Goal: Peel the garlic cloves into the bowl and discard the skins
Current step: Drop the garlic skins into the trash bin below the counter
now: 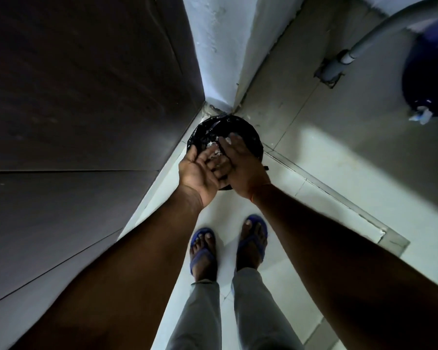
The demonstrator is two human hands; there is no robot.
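- Now your left hand (200, 170) cups up, fingers spread, catching garlic skins (214, 149) over the bin (250, 137).
- Your flat, open right hand (240, 165) brushes them off.

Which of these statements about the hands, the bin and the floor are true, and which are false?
1. Both hands are over the bin. True.
2. The bin has a white liner. False: the liner is black.
3. White skins lie between the hands. True.
4. The left hand holds a bowl. False: it lies palm up and no bowl is in view.
5. The right hand has its fingers fairly straight. True.
6. The person wears red shoes. False: the sandals are blue.
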